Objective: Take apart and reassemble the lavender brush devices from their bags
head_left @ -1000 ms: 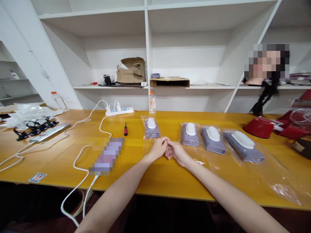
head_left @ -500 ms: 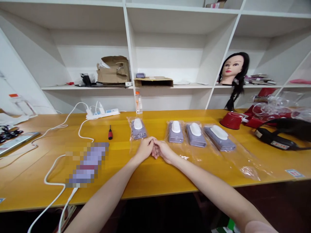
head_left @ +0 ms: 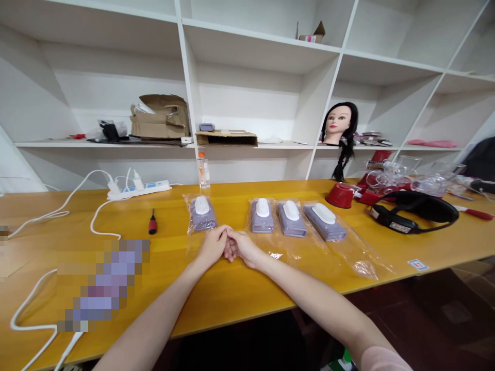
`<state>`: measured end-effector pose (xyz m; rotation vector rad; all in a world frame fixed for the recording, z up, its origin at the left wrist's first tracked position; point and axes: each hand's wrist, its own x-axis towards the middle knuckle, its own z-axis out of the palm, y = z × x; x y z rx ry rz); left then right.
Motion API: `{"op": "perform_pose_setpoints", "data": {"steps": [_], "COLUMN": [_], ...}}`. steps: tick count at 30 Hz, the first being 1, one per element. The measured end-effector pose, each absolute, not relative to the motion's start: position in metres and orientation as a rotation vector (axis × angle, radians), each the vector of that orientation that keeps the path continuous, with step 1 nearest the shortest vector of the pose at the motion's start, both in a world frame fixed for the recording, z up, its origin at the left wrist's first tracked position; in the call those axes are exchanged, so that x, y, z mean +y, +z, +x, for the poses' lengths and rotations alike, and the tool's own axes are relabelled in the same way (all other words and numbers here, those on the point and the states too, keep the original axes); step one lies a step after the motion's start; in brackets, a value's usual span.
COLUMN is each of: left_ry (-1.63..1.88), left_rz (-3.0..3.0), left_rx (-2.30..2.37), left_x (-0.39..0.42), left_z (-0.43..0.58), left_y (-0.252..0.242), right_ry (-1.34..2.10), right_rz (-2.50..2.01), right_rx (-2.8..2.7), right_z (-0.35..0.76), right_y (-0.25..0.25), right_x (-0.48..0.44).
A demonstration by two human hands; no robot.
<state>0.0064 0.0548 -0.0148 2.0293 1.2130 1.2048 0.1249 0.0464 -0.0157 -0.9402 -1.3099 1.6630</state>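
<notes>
My left hand [head_left: 211, 246] and my right hand [head_left: 243, 247] rest side by side on the yellow table [head_left: 240, 288], fingers curled and touching each other. Whether they hold anything is hidden. Just beyond my left hand lies a purple pack with a white cap in a clear bag [head_left: 201, 213]. Three more bagged purple packs [head_left: 291, 219] lie in a row beyond my right hand.
A red-handled screwdriver [head_left: 152, 222], a white power strip [head_left: 139, 188] with cables and a small bottle [head_left: 203, 170] are at the back left. A red bowl [head_left: 340, 196], a black headband device [head_left: 413, 207] and clear plastic lie right. Shelves hold a cardboard box [head_left: 160, 116] and a mannequin head [head_left: 340, 123].
The view has swung to the right and up, showing more of the table's right end. My hands have stayed together at the same spot on the table.
</notes>
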Motion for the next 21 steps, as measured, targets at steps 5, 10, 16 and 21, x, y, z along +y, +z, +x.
{"op": "perform_pose_setpoints", "data": {"steps": [5, 10, 16, 21], "left_ry": [1.188, 1.204, 1.201, 1.207], "left_rz": [2.035, 2.038, 2.05, 2.051], "left_rx": [1.218, 1.221, 1.216, 1.218], "left_x": [0.0526, 0.0526, 0.053, 0.0523], "left_z": [0.0064, 0.0065, 0.007, 0.0068], "left_y": [-0.0124, -0.0112, -0.011, -0.0098], "right_ry": [1.66, 1.656, 1.638, 1.63], "right_rz": [-0.943, -0.937, -0.926, -0.928], "right_rx": [-1.309, -1.318, -1.327, -1.338], "right_z": [0.1253, 0.1252, 0.1255, 0.1258], "right_y": [-0.0172, -0.0159, -0.0158, -0.0167], "right_x": [0.0476, 0.0468, 0.0459, 0.0471]}}
